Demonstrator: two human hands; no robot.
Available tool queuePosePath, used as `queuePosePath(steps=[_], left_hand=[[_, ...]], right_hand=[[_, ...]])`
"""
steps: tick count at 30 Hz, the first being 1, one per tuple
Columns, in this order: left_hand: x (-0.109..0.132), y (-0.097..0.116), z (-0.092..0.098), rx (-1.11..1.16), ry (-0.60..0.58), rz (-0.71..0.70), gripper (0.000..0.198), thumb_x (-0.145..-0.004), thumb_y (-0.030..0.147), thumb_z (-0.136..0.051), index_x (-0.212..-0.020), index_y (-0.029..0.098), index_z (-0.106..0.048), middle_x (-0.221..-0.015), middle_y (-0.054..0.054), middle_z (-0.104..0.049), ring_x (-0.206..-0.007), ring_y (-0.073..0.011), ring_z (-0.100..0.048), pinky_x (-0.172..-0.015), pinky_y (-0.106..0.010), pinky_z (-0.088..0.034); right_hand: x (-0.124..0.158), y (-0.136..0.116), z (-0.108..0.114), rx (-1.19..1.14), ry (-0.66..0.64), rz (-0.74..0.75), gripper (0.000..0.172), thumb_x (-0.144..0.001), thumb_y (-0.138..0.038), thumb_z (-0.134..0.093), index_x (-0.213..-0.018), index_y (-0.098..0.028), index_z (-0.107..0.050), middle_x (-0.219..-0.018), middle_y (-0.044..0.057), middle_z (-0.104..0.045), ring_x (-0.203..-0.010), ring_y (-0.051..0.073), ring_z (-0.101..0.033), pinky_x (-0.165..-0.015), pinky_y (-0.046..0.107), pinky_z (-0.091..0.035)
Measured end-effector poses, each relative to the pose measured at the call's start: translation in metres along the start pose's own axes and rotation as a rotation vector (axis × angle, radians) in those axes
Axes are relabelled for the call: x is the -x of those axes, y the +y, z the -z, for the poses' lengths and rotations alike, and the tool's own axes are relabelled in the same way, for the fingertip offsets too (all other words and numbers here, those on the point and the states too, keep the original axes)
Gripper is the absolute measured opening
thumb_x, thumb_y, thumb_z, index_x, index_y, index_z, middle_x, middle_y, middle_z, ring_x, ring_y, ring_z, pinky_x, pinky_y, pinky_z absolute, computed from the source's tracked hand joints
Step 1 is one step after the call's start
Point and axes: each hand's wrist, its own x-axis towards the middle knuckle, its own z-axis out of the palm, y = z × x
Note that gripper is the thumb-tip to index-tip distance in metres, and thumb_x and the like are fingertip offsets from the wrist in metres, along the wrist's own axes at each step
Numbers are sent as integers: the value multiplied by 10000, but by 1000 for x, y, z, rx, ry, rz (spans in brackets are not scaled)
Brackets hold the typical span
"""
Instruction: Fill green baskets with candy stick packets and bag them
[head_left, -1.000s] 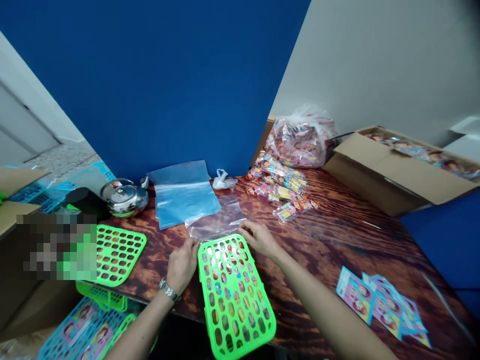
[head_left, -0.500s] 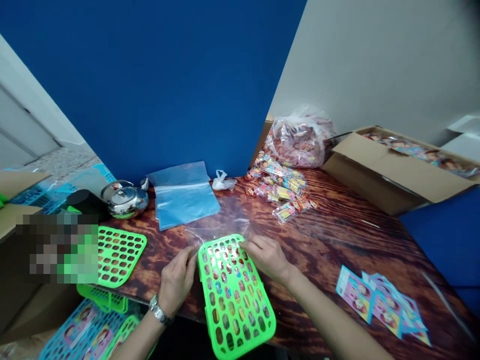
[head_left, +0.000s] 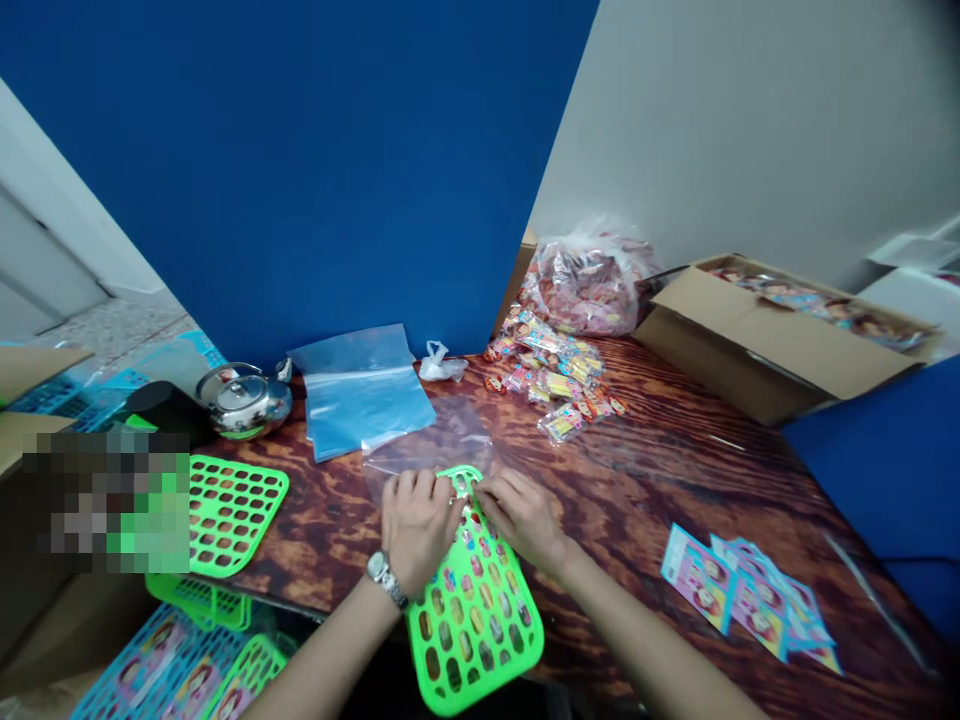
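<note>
A bright green plastic basket [head_left: 475, 592] with oval holes lies in front of me, its near end over the table edge, colourful packets visible through the holes. Clear film of a plastic bag [head_left: 457, 440] spreads beyond its far end. My left hand [head_left: 420, 525] lies across the basket's upper left, fingers curled and thumb towards the middle. Close by, my right hand [head_left: 525, 515] pinches at the upper right edge. Both appear closed on the bag's film, though the fingertips partly hide it. How far the bag covers the basket is hard to tell.
Blue-looking plastic bags [head_left: 367, 400] lie behind, beside a kettle [head_left: 244, 400]. Small doll packets [head_left: 559, 365] are piled near a filled bag [head_left: 592, 275] and a cardboard box [head_left: 750, 335]. Printed cards [head_left: 757, 600] lie right. Another green basket [head_left: 240, 510] is left, by a blurred patch.
My left hand has moved from the basket's left edge rightwards onto its top, close to my right hand. The right hand stays near the upper right corner.
</note>
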Motion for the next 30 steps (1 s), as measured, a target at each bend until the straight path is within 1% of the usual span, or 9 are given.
queuePosePath(steps=[3,6,9,12,16,20,23,25,30], left_hand=[[-10,2,-4,-46,21,-47,223,-896,280,-460,-705,203,-546,-675,-46,-538,-703,-207,-468,-700,-374,-342],[-6,-5,-2,-84,44,-68,213,-897,169,-419,-767,211,-583,-684,-41,-550,-686,-201,-467,-702,-369,-335],[7,-20,1,-134,76,-50,202,-895,161,-417,-854,208,-609,-741,-52,-579,-707,-212,-477,-701,-368,-337],[22,-35,4,-173,102,-9,196,-885,154,-427,-839,196,-613,-752,-62,-584,-717,-216,-489,-689,-357,-340],[39,-49,6,-179,150,52,167,-889,256,-472,-820,191,-609,-716,-47,-587,-674,-199,-506,-642,-332,-345],[57,-54,1,-120,161,18,151,-897,261,-480,-872,180,-605,-676,-28,-593,-625,-179,-524,-636,-317,-373],[71,-53,-5,-27,114,-7,195,-898,169,-437,-1038,169,-572,-860,-61,-644,-759,-182,-577,-731,-308,-420],[78,-51,-9,37,105,14,241,-896,131,-400,-1085,165,-545,-938,-78,-642,-831,-187,-590,-776,-307,-439],[84,-45,-11,215,208,57,219,-897,115,-395,-1072,141,-524,-898,-74,-644,-800,-161,-619,-752,-271,-477]], right_hand=[[0,-1,0,8,5,-3,162,-914,-197,-448,-883,-208,-607,-784,47,-618,-755,162,-579,-681,280,-456],[1,-1,0,19,16,-19,170,-920,-194,-440,-865,-209,-600,-774,44,-615,-743,159,-574,-680,277,-455],[1,-2,1,19,27,-7,167,-921,-192,-447,-849,-204,-598,-775,43,-618,-745,154,-573,-690,272,-450],[1,-1,1,46,32,23,175,-919,-181,-448,-841,-203,-602,-757,39,-616,-727,149,-566,-680,266,-441],[3,1,2,121,29,81,186,-913,-171,-455,-823,-204,-615,-721,32,-603,-701,142,-549,-660,254,-423],[7,2,4,219,-2,170,198,-904,-158,-463,-820,-208,-635,-703,25,-584,-672,133,-525,-619,244,-393],[8,3,6,237,-18,187,221,-911,-152,-445,-819,-208,-638,-713,24,-584,-667,127,-515,-615,237,-391],[9,5,7,208,-17,178,218,-908,-138,-442,-821,-199,-633,-729,29,-586,-682,124,-522,-625,227,-402],[15,11,8,165,32,209,168,-886,-114,-472,-852,-183,-620,-730,27,-576,-692,131,-527,-625,229,-413]])
